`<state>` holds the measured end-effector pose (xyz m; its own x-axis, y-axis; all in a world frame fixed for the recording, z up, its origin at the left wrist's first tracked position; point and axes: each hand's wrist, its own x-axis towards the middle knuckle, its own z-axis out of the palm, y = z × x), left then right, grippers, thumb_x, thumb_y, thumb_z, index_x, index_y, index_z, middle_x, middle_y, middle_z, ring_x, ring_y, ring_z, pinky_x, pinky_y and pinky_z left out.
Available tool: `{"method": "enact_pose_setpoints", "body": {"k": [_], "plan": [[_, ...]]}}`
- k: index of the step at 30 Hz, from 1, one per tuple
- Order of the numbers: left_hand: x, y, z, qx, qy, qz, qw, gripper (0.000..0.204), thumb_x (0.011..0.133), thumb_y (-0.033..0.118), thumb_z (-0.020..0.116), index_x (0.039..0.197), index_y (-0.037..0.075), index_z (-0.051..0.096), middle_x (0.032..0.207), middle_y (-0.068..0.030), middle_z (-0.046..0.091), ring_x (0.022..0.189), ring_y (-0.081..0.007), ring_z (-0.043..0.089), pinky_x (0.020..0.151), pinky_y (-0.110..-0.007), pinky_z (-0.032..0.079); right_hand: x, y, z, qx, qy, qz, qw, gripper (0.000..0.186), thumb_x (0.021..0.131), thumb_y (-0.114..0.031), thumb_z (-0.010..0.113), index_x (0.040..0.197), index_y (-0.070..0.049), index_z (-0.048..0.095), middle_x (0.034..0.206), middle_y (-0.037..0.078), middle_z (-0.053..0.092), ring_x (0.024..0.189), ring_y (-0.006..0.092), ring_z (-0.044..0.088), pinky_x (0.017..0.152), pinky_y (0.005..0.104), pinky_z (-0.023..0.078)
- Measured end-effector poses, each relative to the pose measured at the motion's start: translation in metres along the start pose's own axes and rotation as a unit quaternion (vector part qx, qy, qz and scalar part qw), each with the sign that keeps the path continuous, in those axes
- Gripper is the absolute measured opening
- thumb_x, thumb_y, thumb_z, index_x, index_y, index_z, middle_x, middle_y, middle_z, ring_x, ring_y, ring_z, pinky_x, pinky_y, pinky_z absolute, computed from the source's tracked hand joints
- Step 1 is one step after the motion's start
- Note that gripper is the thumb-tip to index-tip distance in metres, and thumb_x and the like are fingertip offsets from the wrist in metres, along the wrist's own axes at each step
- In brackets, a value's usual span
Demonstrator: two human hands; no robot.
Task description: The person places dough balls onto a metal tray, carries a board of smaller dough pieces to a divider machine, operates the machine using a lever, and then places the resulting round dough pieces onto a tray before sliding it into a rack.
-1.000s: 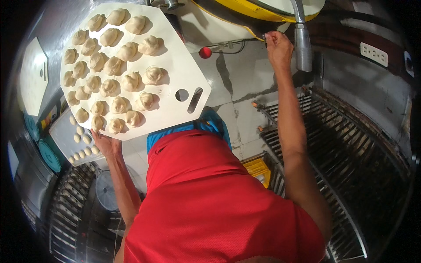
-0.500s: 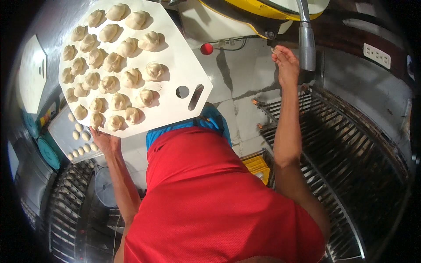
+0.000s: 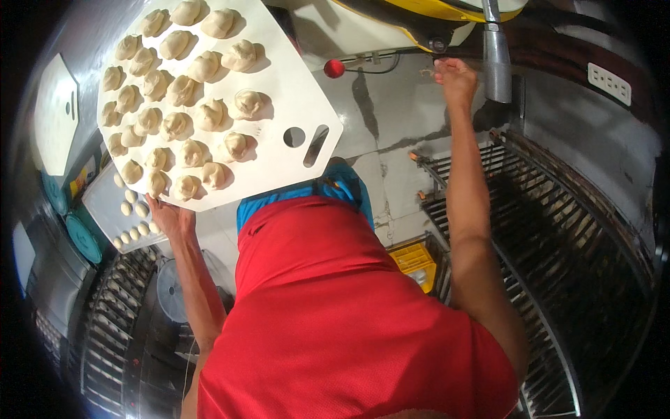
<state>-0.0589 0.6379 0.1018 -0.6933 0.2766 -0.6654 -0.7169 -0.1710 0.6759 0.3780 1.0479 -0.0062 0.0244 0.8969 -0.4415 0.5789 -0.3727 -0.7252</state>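
Observation:
My left hand [image 3: 173, 218] is closed on the near-left edge of a white cutting board [image 3: 276, 167] with a round hole and a slot at its right corner. Its fingers are partly hidden beneath the board. Rows of pale, pleated dough pieces [image 3: 192, 153] sit on top. Out to the right, my right hand [image 3: 457, 80] is raised with curled fingers, near a grey cylindrical handle [image 3: 497, 66]. A small pale scrap [image 3: 427, 72] shows just left of its fingertips; whether it touches them I cannot tell.
Beneath the board's left side, a grey tray [image 3: 105, 202] carries small dough balls. Slatted metal racks [image 3: 530, 209] stand at both sides. A yellow-rimmed machine [image 3: 391, 28] is at the far side, a yellow crate [image 3: 415, 265] beside my body, and another white board [image 3: 57, 119] at far left.
The small pale scrap was at my right fingertips and now shows to their left. My right hand has risen slightly; my left hand still holds the board.

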Motion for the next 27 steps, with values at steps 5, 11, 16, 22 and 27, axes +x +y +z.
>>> {"method": "enact_pose_setpoints", "body": {"k": [5,11,16,22,27], "plan": [[-0.001,-0.001,0.003,0.013,0.018,0.005,1.000,0.058,0.108,0.043,0.031,0.150,0.004,0.036,0.155,-0.0153,0.039,0.141,-0.0359,0.038,0.117,-0.057,0.031,0.000,0.010,-0.001,0.125,0.036,-0.079,0.988,0.015,0.088,-0.005,0.073,0.100,0.003,0.069,0.083,0.006,0.071,0.069,0.0117,0.067,0.064,0.0236,0.055],[-0.004,-0.002,0.007,0.005,0.017,0.007,1.000,0.055,0.107,0.042,0.034,0.147,0.005,0.043,0.152,-0.0131,0.045,0.137,-0.0358,0.044,0.114,-0.058,0.035,-0.085,-0.003,0.004,0.099,-0.064,0.061,0.991,0.029,0.093,-0.026,0.071,0.108,0.000,0.068,0.085,0.005,0.069,0.074,0.0130,0.065,0.073,0.0258,0.053],[-0.005,-0.004,-0.001,0.026,0.001,0.008,1.000,0.058,0.107,0.044,0.031,0.150,0.006,0.037,0.154,-0.0130,0.041,0.141,-0.0348,0.039,0.117,-0.057,0.031,-0.214,-0.025,0.084,0.345,-0.341,0.087,0.870,0.050,0.100,-0.042,0.058,0.128,-0.001,0.056,0.108,0.010,0.066,0.099,0.0188,0.064,0.091,0.0360,0.050],[0.001,-0.005,-0.008,0.001,-0.091,0.007,0.996,0.055,0.104,0.042,0.040,0.145,0.005,0.046,0.147,-0.0132,0.051,0.135,-0.0335,0.046,0.115,-0.054,0.036,-0.230,-0.061,0.148,0.525,-0.208,0.210,0.798,0.033,0.098,-0.042,0.059,0.106,-0.010,0.061,0.090,0.003,0.060,0.083,0.0169,0.062,0.076,0.0329,0.052],[-0.003,-0.006,-0.020,-0.104,-0.097,0.028,0.989,0.065,0.104,0.051,0.035,0.149,0.005,0.040,0.150,-0.0150,0.046,0.138,-0.0329,0.043,0.116,-0.051,0.033,-0.231,-0.090,0.136,0.453,-0.193,0.143,0.858,0.028,0.103,-0.036,0.054,0.092,-0.010,0.054,0.071,-0.003,0.044,0.065,0.0114,0.045,0.060,0.0289,0.040]]}}
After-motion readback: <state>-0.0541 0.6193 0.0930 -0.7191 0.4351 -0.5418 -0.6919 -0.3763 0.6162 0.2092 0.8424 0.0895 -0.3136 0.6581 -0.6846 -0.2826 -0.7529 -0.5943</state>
